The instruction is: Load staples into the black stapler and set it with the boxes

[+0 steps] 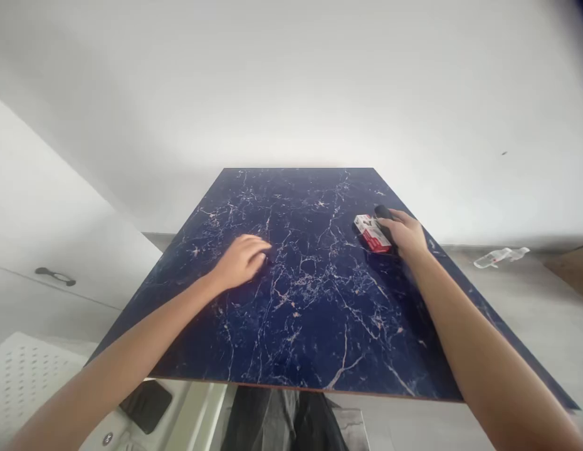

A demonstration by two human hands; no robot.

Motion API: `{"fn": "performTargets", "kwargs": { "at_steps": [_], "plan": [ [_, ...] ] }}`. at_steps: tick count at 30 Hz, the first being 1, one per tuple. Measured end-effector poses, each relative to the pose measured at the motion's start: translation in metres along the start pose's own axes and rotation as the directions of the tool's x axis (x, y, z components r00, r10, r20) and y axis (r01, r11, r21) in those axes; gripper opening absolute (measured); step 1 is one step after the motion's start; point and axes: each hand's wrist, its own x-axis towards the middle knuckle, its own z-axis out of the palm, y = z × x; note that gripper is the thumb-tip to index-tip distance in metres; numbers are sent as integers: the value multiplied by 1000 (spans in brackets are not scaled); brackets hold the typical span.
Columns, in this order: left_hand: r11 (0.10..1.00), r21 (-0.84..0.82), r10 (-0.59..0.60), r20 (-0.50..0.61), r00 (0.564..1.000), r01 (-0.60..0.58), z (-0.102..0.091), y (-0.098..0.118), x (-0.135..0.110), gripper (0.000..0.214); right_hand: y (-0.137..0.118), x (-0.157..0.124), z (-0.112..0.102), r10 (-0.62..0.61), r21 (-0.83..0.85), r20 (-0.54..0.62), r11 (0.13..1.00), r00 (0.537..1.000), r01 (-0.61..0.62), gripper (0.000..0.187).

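red-white box (pixel 370 233) in right hand (pixel 404 235) on veined marble tabletop (pixel 310 300)

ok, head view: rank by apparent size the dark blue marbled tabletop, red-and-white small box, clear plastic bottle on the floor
1. Dark blue marbled tabletop, by far.
2-3. Red-and-white small box and clear plastic bottle: they look alike; the bottle lies farther off, so unranked.

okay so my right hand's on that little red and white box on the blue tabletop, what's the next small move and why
Probably close the right hand fully round the red and white box and the dark object beside it, then lift. The fingers already rest on them near the blue marbled tabletop's right edge, while the left hand lies curled on the surface, over something small and dark that I cannot make out.
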Motion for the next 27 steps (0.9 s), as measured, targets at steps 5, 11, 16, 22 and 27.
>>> {"fn": "performTargets", "kwargs": {
  "at_steps": [5,11,16,22,27],
  "plan": [
    [910,-127,-413,-311,856,393,-19,-42,-8,36,-21,-42,71,-89,-36,50,995,995,91,51],
    [918,-92,-391,-66,918,385,-3,-38,5,50,-67,-131,187,-59,94,231,995,971,38,52],
    [922,-119,-383,-139,913,369,-6,-47,-4,44,-101,-205,269,-166,176,278,977,946,120,38],
    [914,-90,-401,-75,913,395,-20,-73,-20,42,-110,-184,292,-252,201,323,960,912,194,39],
    [915,65,-399,-12,917,399,-20,-70,-20,54,-100,-135,290,-336,306,573,934,747,185,52]
  ]
}}
